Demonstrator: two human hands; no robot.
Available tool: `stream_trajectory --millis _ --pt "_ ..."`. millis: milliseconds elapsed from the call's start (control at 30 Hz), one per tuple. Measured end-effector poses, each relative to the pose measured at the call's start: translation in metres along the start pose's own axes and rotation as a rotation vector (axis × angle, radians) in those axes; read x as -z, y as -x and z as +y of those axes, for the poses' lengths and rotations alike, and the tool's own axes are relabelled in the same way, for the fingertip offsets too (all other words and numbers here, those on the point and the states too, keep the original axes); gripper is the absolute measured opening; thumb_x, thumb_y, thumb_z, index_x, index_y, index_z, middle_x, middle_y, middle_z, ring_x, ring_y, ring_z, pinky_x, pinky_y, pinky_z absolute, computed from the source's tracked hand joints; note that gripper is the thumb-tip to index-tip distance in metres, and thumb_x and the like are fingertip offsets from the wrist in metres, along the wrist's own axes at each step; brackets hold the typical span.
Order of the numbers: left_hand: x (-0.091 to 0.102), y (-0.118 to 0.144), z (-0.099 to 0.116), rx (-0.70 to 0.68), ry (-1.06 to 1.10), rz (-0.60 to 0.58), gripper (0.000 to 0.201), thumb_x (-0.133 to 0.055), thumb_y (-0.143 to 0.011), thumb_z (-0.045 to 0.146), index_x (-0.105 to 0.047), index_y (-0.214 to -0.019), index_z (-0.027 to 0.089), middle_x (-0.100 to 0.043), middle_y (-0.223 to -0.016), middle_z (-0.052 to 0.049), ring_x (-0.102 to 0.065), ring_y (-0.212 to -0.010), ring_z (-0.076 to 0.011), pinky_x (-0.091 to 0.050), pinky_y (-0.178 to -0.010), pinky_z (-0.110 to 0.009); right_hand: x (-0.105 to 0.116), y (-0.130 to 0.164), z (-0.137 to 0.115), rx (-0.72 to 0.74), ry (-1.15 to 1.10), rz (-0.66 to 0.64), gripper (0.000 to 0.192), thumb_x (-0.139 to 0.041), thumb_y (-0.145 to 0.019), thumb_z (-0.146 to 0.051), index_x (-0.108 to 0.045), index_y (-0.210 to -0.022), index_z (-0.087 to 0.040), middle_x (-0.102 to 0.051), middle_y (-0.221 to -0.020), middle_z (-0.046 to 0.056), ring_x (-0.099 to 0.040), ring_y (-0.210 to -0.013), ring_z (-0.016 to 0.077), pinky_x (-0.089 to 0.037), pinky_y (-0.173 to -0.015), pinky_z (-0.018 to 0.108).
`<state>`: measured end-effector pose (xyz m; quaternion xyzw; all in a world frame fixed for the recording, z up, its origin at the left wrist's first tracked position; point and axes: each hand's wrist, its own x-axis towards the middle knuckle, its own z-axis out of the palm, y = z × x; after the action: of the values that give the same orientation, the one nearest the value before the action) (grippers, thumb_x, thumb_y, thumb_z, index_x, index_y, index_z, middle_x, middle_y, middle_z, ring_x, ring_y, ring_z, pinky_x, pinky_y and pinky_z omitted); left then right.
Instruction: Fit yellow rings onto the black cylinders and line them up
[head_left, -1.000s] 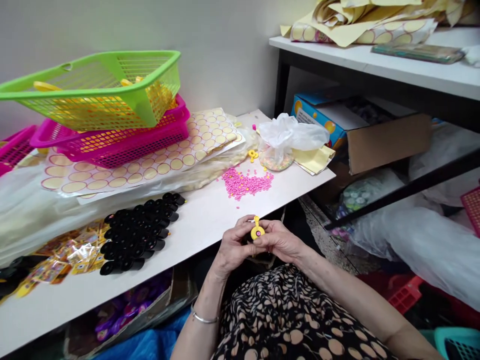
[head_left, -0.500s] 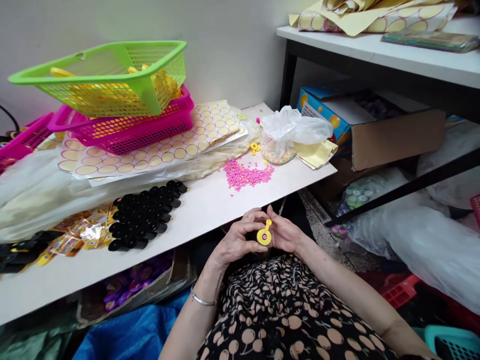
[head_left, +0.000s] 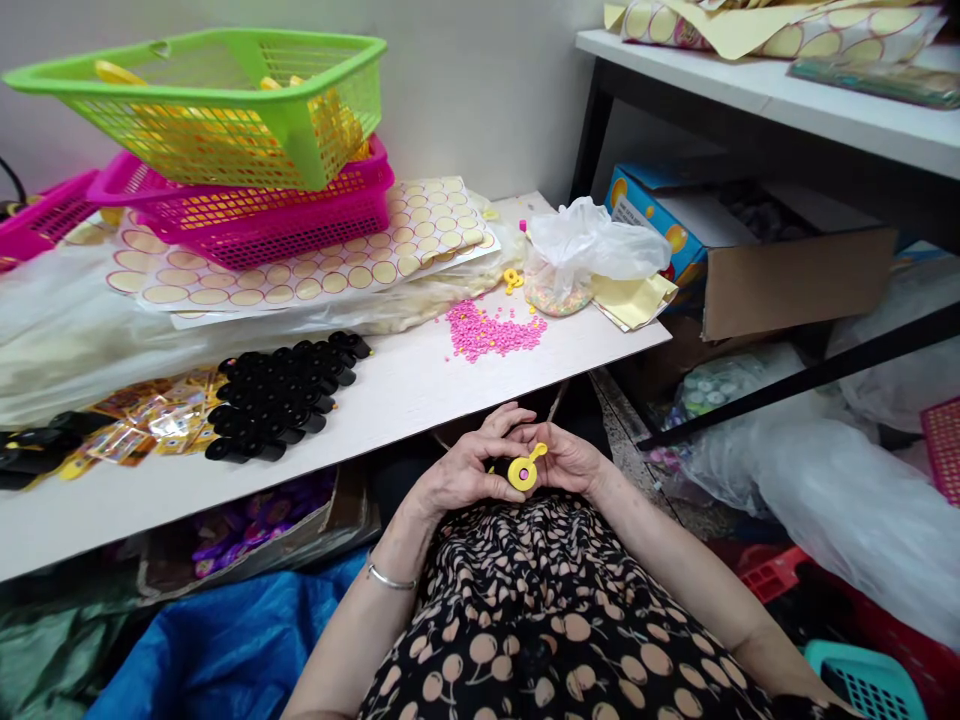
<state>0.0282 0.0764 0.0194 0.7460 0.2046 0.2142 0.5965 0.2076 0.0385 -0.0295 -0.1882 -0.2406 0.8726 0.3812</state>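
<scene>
Above my lap, my left hand [head_left: 469, 468] is closed on a small round yellow plastic cap [head_left: 513, 474] with a looped tab sticking out at its upper right. A pink bead [head_left: 524, 475] shows in the cap's middle hole. My right hand [head_left: 571, 462] has its fingers curled against the tab side of the cap; what its fingertips grip is partly hidden. Something dark shows behind the cap between the hands. On the table ahead lie many loose pink beads [head_left: 491, 332], with a few yellow caps [head_left: 512, 280] behind them.
Rows of black cylindrical pieces [head_left: 285, 395] stand at the left, beside shiny printed packets [head_left: 161, 415]. A green basket [head_left: 330, 120] of yellow parts sits on a pink basket [head_left: 300, 225]. A tied plastic bag [head_left: 592, 245] and an open box [head_left: 795, 290] are at the right.
The yellow cap has tilted, its tab now leaning further right. My right fingers have curled in closer around the tab side. The view has shifted slightly.
</scene>
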Motion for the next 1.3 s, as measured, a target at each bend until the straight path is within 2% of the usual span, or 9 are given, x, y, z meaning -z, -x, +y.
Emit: stream_trajectory --millis 133,367,600,767,933,1033,1133,1233,1300 --pt "-0.005 0.0 0.0 0.042 -0.047 -0.014 0.045 -0.078 -0.058 0.03 -0.068 -0.101 0.029 -0.043 -0.135 -0.005 -0.015 -0.136 -0.0283 -0.009 -0.11 -0.051 -0.003 0.003 -0.003 0.029 0.128 -0.013 0.051 -0.082 -0.052 -0.03 -0.064 -0.095 -0.01 -0.063 -0.076 0.001 -0.058 -0.064 0.0091 -0.048 -0.056 0.018" --pt "-0.007 -0.003 -0.005 0.027 -0.149 -0.002 0.04 -0.076 -0.06 0.032 -0.069 -0.099 0.027 -0.044 -0.135 -0.004 -0.018 -0.135 -0.0283 -0.013 -0.11 -0.05 -0.013 0.004 -0.011 0.051 0.351 0.035 0.05 -0.083 -0.04 -0.016 -0.069 -0.089 -0.012 -0.062 -0.078 0.0 -0.053 -0.07 0.0102 -0.043 -0.06 0.02" --pt "-0.009 -0.005 -0.007 -0.027 -0.225 -0.04 0.04 -0.076 -0.06 0.034 -0.069 -0.098 0.024 -0.046 -0.132 -0.007 -0.019 -0.134 -0.0306 -0.015 -0.109 -0.051 -0.013 0.003 -0.007 0.027 0.43 0.102 0.053 -0.08 -0.04 -0.014 -0.067 -0.091 -0.013 -0.061 -0.085 0.001 -0.054 -0.073 0.0121 -0.041 -0.059 0.021" --pt "-0.01 -0.005 -0.008 -0.07 -0.213 -0.059 0.035 -0.075 -0.062 0.031 -0.07 -0.095 0.024 -0.046 -0.132 -0.008 -0.02 -0.134 -0.0325 -0.015 -0.108 -0.053 -0.014 0.004 0.002 0.115 0.499 0.154 0.042 -0.081 -0.04 -0.017 -0.067 -0.08 -0.013 -0.06 -0.082 0.0 -0.054 -0.073 0.013 -0.041 -0.059 0.023" --pt "0.001 0.003 -0.019 -0.002 -0.227 0.041 0.049 -0.079 -0.055 0.03 -0.067 -0.102 0.025 -0.046 -0.133 -0.009 -0.022 -0.134 -0.0312 -0.02 -0.107 -0.052 -0.011 -0.002 0.007 0.137 0.644 0.238 0.043 -0.071 -0.061 -0.026 -0.059 -0.101 -0.016 -0.06 -0.091 0.002 -0.055 -0.082 0.0158 -0.044 -0.071 0.028" --pt "0.02 0.016 -0.028 0.001 -0.215 0.258 0.052 -0.08 -0.053 0.029 -0.066 -0.103 0.023 -0.049 -0.129 -0.01 -0.038 -0.125 -0.029 -0.031 -0.103 -0.047 -0.001 -0.014 0.006 0.085 1.191 0.392 0.05 -0.064 -0.068 -0.027 -0.05 -0.115 -0.017 -0.058 -0.104 0.005 -0.054 -0.091 0.019 -0.042 -0.08 0.033" --pt "0.051 0.03 -0.039 0.062 -0.338 0.705 0.034 -0.072 -0.064 0.026 -0.066 -0.096 0.018 -0.056 -0.116 -0.011 -0.053 -0.107 -0.024 -0.046 -0.087 -0.037 0.009 -0.032 0.007 -0.069 1.814 0.483 0.043 -0.06 -0.069 -0.023 -0.053 -0.111 -0.015 -0.058 -0.107 0.011 -0.05 -0.1 0.0245 -0.039 -0.084 0.036" --pt "0.088 0.039 -0.048 0.226 -0.654 1.061 0.024 -0.062 -0.071 0.023 -0.065 -0.094 0.015 -0.057 -0.107 -0.012 -0.056 -0.096 -0.023 -0.049 -0.072 -0.033 0.015 -0.05 0.012 -0.319 2.06 0.371 0.036 -0.062 -0.065 -0.017 -0.059 -0.1 -0.014 -0.061 -0.101 0.013 -0.054 -0.097 0.0274 -0.041 -0.079 0.035" --pt "0.112 0.038 -0.049 0.368 -0.924 1.137 0.022 -0.057 -0.074 0.022 -0.063 -0.093 0.015 -0.057 -0.104 -0.012 -0.054 -0.093 -0.0242 -0.047 -0.075 -0.036 0.015 -0.058 0.015 -0.401 2.078 0.316 0.034 -0.063 -0.061 -0.014 -0.062 -0.095 -0.014 -0.064 -0.097 0.014 -0.058 -0.093 0.028 -0.042 -0.076 0.035"
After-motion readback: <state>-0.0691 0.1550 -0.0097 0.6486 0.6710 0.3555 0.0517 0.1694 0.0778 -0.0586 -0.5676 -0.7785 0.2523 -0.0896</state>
